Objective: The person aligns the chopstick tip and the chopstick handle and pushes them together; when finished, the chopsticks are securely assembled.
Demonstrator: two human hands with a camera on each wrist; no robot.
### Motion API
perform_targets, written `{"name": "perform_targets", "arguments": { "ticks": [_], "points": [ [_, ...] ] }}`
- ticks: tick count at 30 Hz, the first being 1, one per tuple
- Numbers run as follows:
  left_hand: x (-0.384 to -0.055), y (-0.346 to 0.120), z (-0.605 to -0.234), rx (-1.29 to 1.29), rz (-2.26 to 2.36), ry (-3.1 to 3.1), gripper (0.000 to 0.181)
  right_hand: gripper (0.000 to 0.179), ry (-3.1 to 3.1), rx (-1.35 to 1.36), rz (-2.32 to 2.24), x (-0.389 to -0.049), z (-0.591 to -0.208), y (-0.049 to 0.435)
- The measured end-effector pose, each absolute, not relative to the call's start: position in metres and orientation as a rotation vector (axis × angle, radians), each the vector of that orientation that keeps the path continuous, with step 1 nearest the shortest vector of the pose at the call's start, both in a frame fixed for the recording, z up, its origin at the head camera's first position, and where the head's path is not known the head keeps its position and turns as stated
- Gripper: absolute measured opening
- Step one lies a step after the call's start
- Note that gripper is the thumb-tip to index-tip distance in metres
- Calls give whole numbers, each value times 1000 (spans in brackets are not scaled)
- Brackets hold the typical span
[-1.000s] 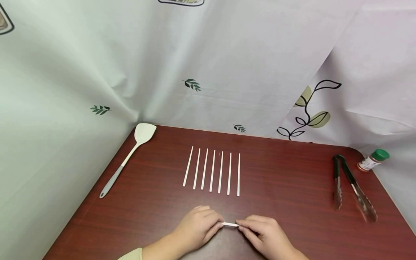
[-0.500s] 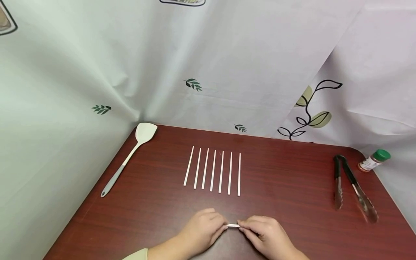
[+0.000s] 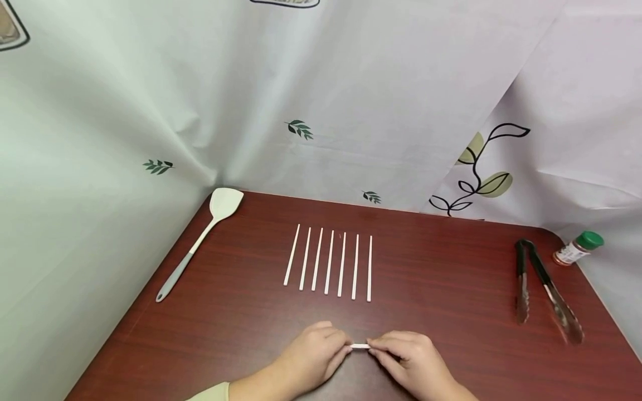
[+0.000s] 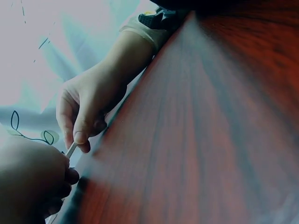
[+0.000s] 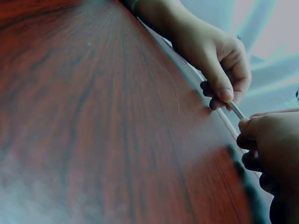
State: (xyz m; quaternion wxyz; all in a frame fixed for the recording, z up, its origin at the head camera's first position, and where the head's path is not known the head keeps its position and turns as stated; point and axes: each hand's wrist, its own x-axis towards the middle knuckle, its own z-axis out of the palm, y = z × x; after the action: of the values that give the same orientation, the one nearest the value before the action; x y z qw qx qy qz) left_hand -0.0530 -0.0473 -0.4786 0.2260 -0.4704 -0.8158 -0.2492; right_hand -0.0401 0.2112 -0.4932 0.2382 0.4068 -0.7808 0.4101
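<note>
A short white stick (image 3: 360,346) is held level between my two hands near the front of the table. My left hand (image 3: 316,352) pinches its left end, and the right hand (image 3: 412,359) pinches the other end with thumb and fingers. Only the middle of the stick (image 5: 237,110) shows in the wrist views; fingers cover both ends. Beyond the hands, several longer-looking white sticks (image 3: 329,262) lie side by side in a spaced row, touching neither hand.
On the dark red wooden table (image 3: 441,267), a white spatula (image 3: 225,204) with a grey handle lies along the left edge. Black-handled metal tongs (image 3: 520,262) lie spread at the right, near a green-capped seasoning bottle (image 3: 572,253). White printed cloth (image 3: 361,100) hangs behind.
Over the last second my left hand has shifted slightly right along the stick, toward the right hand, so less of the stick shows. The sticks in the row stay where they were.
</note>
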Motion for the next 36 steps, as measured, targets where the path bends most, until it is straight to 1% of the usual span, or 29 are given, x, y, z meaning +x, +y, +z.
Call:
{"name": "perform_targets", "arguments": {
  "ticks": [1, 2, 6, 9, 11, 13, 16, 19, 23, 25, 31, 36],
  "points": [
    [-53, -48, -479, -1280, -683, -2260, 7, 8, -2163, 1080, 1142, -40, -493, 213],
    [-53, -48, -479, -1261, -680, -2270, 7, 10, -2192, 1036, 1159, -41, -493, 214],
    [-54, -48, -481, -1217, -699, -2282, 7, 30, -2304, 808, 1349, -44, -490, 228],
    [-56, -46, -483, -1289, -727, -2271, 23, 36, -2317, 627, 1659, -47, -486, 241],
    [-57, -45, -485, -1394, -740, -2248, 33, 44, -2280, 494, 1888, -49, -483, 246],
    [-57, -44, -486, -1499, -762, -2219, 39, 53, -2218, 377, 2059, -52, -481, 248],
    [-59, -42, -487, -1587, -766, -2168, 35, 61, -2145, 267, 2162, -60, -479, 245],
    [-62, -38, -487, -1571, -725, -2143, 31, 61, -2121, 233, 2162, -71, -479, 240],
    [-65, -26, -486, -1512, -662, -2161, 28, 56, -2170, 261, 2054, -87, -479, 236],
    [-67, -18, -485, -1478, -643, -2173, 25, 54, -2235, 299, 1886, -95, -480, 237],
    [-74, 3, -481, -1353, -540, -2222, 18, 46, -2430, 362, 1173, -121, -481, 241],
    [-78, 16, -480, -1301, -461, -2315, 14, 38, -2586, 352, 988, -139, -480, 241]
  ]
}}
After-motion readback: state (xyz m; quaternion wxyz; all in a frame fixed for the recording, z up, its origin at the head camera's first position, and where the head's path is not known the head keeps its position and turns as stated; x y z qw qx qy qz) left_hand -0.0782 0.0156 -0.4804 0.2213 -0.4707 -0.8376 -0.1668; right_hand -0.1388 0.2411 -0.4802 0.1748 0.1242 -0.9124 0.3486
